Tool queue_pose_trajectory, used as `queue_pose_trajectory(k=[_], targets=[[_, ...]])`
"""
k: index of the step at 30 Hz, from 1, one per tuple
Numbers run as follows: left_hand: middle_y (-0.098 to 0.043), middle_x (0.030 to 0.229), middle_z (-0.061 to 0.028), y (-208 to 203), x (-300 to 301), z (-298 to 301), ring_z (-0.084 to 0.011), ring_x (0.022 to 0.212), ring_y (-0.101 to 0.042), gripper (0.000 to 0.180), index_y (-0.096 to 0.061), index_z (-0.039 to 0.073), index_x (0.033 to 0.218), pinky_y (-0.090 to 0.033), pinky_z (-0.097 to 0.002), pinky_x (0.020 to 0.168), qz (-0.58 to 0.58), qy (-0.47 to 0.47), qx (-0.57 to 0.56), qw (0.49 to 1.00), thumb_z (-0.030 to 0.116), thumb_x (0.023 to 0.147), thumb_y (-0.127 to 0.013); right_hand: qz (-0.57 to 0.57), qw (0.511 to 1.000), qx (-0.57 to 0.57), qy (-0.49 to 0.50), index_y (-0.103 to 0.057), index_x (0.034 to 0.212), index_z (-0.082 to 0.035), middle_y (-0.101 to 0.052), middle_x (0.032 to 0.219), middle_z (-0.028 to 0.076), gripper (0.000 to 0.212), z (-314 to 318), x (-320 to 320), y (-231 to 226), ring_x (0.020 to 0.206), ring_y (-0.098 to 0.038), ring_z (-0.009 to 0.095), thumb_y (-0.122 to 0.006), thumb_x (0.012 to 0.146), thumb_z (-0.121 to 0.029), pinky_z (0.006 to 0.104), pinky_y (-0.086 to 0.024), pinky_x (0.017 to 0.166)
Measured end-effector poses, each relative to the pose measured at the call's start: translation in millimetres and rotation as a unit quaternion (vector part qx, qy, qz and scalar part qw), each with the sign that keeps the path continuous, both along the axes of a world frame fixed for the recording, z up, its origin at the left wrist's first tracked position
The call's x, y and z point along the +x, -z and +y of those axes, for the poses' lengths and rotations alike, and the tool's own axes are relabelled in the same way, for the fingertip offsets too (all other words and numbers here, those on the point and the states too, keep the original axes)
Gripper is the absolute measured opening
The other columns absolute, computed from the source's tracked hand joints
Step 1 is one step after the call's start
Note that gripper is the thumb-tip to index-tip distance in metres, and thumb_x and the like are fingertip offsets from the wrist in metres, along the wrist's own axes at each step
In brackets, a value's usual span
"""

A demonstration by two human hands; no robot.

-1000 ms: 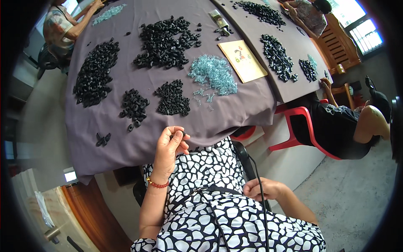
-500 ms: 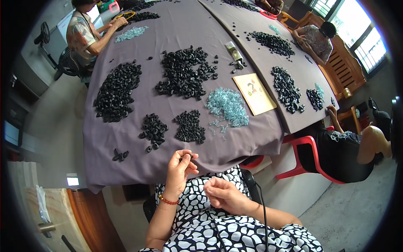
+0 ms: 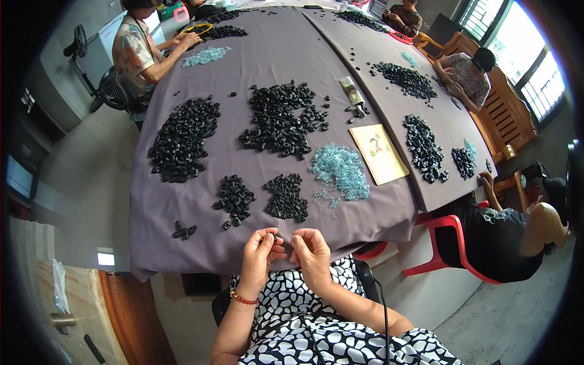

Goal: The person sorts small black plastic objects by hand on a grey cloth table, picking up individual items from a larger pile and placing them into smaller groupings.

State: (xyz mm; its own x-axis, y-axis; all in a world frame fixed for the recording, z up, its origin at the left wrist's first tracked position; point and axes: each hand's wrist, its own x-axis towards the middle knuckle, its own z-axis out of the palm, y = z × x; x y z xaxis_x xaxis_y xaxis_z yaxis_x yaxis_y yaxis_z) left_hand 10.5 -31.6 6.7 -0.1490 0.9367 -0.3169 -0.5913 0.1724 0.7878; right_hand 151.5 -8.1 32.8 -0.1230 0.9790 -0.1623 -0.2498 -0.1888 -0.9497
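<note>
My left hand (image 3: 258, 255) is held in front of the table's near edge, pinching a small black plastic piece (image 3: 275, 237) between thumb and fingertips. Close beside it, my right hand (image 3: 312, 257) has thumb and forefinger pressed together; whatever lies between them is too small to make out. Just beyond my hands, two small heaps of black pieces, one on the left (image 3: 235, 199) and one on the right (image 3: 286, 198), lie on the grey cloth (image 3: 243, 167). To their right spreads a pile of pale blue, spring-like bits (image 3: 339, 170).
Larger black heaps sit at left (image 3: 184, 140) and centre (image 3: 281, 118). A few black pieces (image 3: 184, 230) lie front left. A yellow booklet (image 3: 378, 155) and a tube (image 3: 351, 91) lie right. Several people work around the table; a red chair (image 3: 459, 249) stands right.
My right hand has risen from near my lap to beside my left hand. The left still grips its black piece. The whole view has shifted, so the table appears lower and farther right.
</note>
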Motion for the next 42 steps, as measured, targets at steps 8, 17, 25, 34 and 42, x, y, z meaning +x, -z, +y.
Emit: queue_pose_trajectory(k=[8, 17, 25, 34, 42], targets=[[-0.07, 0.109, -0.0105, 13.0, -2.1, 3.6, -0.0208, 0.097, -0.073, 0.022, -0.058, 0.003, 0.123, -0.062, -0.0327, 0.088, -0.054, -0.016, 0.023, 0.998, 0.017, 0.106, -0.061, -0.049, 0.994, 0.099, 0.009, -0.062, 0.108, -0.003, -0.059, 0.097, 0.0, 0.006, 30.4, -9.8, 30.9, 0.079, -0.056, 0.005, -0.064, 0.102, -0.004, 0.0207, -0.05, 0.065], [-0.07, 0.112, -0.0106, 9.2, -7.6, 0.9, -0.0182, 0.1, -0.072, 0.029, -0.059, -0.001, 0.127, -0.06, -0.0306, 0.089, -0.006, 0.041, 0.018, 0.999, 0.017, 0.105, -0.062, 0.006, 0.996, 0.068, -0.054, -0.065, 0.111, -0.005, -0.062, 0.091, -0.003, 0.011, 41.5, 1.2, 30.1, 0.066, -0.055, 0.003, -0.067, 0.101, -0.007, 0.0172, -0.044, 0.058], [-0.066, 0.112, -0.0067, 10.0, -8.5, 6.0, -0.0123, 0.098, -0.068, 0.028, -0.06, -0.002, 0.131, -0.06, -0.0281, 0.088, 0.099, 0.069, 0.054, 0.991, 0.01, 0.105, -0.059, -0.053, 0.986, 0.116, -0.111, -0.067, 0.114, -0.004, -0.063, 0.097, -0.002, 0.013, 44.2, 12.0, 37.9, 0.073, -0.057, 0.003, -0.065, 0.102, -0.004, 0.0182, -0.047, 0.064], [-0.069, 0.115, -0.0116, 6.1, -11.5, 4.3, -0.0193, 0.102, -0.072, 0.025, -0.059, 0.002, 0.125, -0.061, -0.0301, 0.083, 0.036, 0.089, 0.035, 0.995, 0.02, 0.107, -0.058, -0.062, 0.986, 0.104, -0.112, -0.063, 0.115, -0.003, -0.061, 0.1, 0.0, 0.013, 41.2, 15.9, 45.7, 0.076, -0.057, 0.005, -0.063, 0.102, -0.001, 0.0201, -0.05, 0.067], [-0.068, 0.114, -0.0138, 17.8, -12.7, 4.9, -0.021, 0.1, -0.072, 0.022, -0.057, 0.001, 0.119, -0.061, -0.0292, 0.081, 0.037, 0.074, 0.029, 0.996, 0.02, 0.107, -0.058, -0.05, 0.986, 0.103, -0.119, -0.063, 0.114, -0.003, -0.06, 0.097, -0.001, 0.012, 41.2, 14.7, 41.4, 0.076, -0.056, 0.004, -0.063, 0.102, -0.002, 0.0199, -0.048, 0.066]])
